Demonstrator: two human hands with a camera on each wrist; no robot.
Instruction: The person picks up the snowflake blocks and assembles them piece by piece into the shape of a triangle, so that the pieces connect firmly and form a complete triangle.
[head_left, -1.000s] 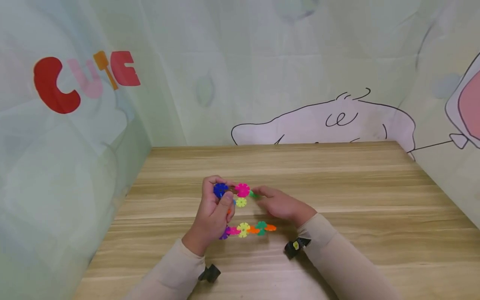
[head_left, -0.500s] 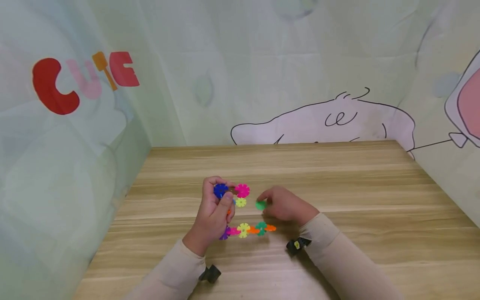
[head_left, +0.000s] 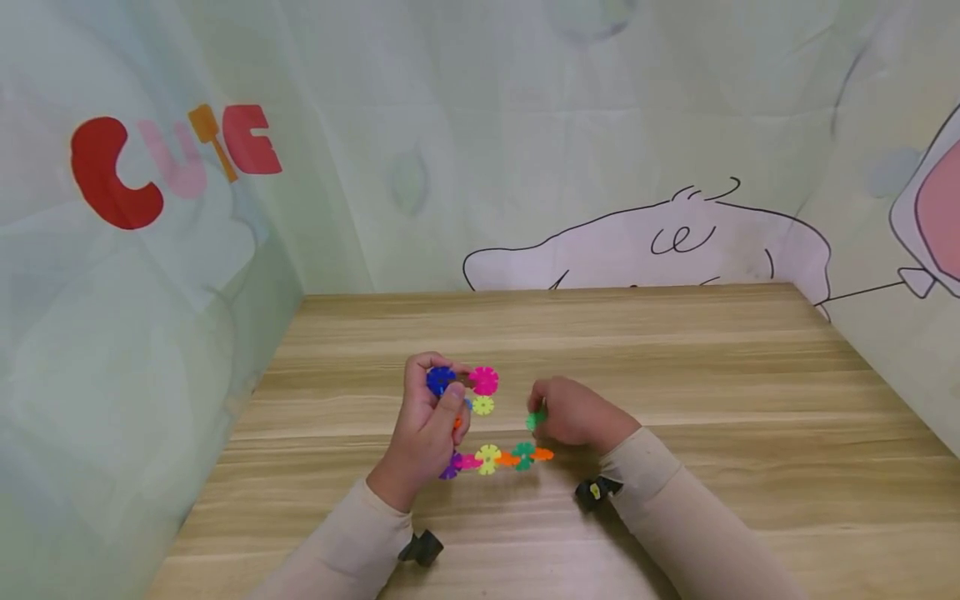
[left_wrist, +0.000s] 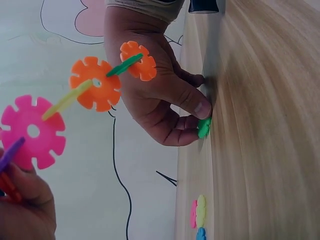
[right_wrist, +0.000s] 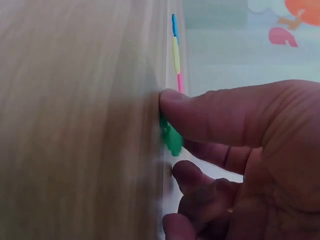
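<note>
The left hand (head_left: 423,433) is gripping a chain (head_left: 494,455) of discs, its fingers curling round one end, while the free end is reaching rightward above the worktop (head_left: 637,350). The right hand (head_left: 570,412) is pinching a green disc (head_left: 535,420) between thumb and fingers, low at the worktop, near the chain's free end. Beyond the chain, a pink disc (head_left: 488,376), a yellow disc (head_left: 478,405) and a light-blue disc (right_wrist: 175,26) are lying on the worktop.
</note>
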